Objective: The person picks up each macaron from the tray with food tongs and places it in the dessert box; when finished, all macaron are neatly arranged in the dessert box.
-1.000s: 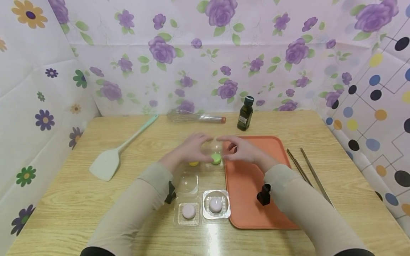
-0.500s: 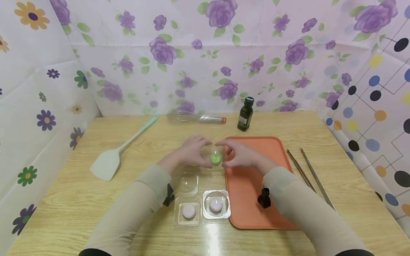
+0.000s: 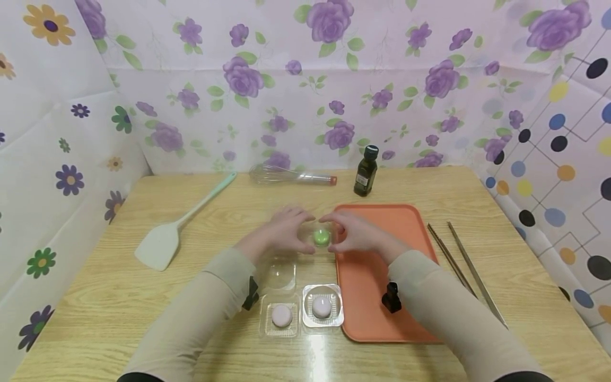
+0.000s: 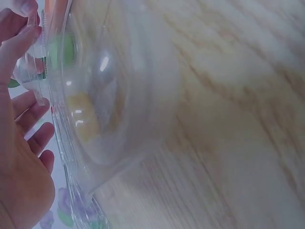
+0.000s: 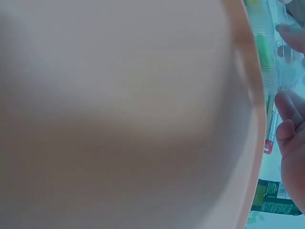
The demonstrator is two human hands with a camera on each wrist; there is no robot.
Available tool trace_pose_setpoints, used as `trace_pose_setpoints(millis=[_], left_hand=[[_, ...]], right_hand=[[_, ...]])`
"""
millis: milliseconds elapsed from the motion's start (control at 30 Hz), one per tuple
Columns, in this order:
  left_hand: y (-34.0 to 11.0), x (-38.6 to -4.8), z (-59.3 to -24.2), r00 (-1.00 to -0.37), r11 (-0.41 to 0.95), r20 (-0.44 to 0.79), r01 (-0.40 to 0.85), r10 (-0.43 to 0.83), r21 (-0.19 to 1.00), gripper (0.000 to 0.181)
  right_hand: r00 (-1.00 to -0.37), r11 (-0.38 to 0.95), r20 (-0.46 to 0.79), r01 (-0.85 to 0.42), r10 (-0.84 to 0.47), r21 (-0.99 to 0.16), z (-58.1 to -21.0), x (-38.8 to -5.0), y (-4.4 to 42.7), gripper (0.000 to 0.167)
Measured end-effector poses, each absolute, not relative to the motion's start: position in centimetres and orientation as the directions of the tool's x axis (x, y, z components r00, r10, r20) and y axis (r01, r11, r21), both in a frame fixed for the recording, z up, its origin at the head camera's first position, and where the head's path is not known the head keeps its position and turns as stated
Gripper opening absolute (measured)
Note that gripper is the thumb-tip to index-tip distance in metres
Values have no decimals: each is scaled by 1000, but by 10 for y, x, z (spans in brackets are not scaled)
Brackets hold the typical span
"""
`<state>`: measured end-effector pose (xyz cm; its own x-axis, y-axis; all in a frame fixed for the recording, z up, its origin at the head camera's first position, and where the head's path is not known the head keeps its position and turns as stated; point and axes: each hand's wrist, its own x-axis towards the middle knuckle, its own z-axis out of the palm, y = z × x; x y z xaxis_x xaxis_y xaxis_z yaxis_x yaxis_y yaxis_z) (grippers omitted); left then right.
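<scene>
My left hand (image 3: 286,231) and right hand (image 3: 355,231) hold a clear plastic lid (image 4: 26,74) between them, each pinching one side with thumb and fingers. The lid's dome lies over a small green round piece (image 3: 322,237), which sits in a clear plastic base (image 5: 267,78). Whether lid and base touch is hard to tell. Beside the left hand, a yellow piece (image 4: 82,117) shows through clear plastic in the left wrist view; in the head view that hand covers it. Nearer the body are two pale pink round pieces, one in an open clear box (image 3: 282,315), one in a second box (image 3: 322,306).
An orange tray (image 3: 382,313) lies under the right forearm. Farther back are a whisk (image 3: 296,176) and a dark bottle (image 3: 365,172). A pale green spatula (image 3: 162,241) lies left, metal tongs (image 3: 470,260) right. Patterned cloths enclose the table on three sides.
Both hands have come slightly down and toward the body with the clear lid, bringing its dome over the green piece. The yellow piece has gone out of sight behind the left hand.
</scene>
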<state>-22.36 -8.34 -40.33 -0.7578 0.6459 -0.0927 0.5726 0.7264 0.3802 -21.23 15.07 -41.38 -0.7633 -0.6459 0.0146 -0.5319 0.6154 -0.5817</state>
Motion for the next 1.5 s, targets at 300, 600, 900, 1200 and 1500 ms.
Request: trace_pose_setpoints(millis=[300, 600, 900, 1200, 1500], left_hand=[[-83, -222, -407, -767, 746, -107, 566, 632, 351, 86], [-82, -221, -407, -769, 756, -110, 575, 630, 312, 84], [-81, -220, -404, -765, 757, -115, 584, 634, 293, 80], [-81, -219, -400, -762, 754, -98, 598, 640, 272, 74], [-80, -221, -400, -773, 766, -105, 582, 625, 273, 74]], right_hand=[[-772, 668, -37, -524, -634, -529, -416, -212, 149, 67], [-777, 690, -58, -518, -627, -506, -416, -212, 146, 67], [-787, 686, -73, -483, -612, -544, -415, -209, 146, 67], [-806, 697, -75, -457, -587, -552, -417, -209, 146, 71], [-815, 708, -79, -445, -574, -548, -420, -212, 146, 72]])
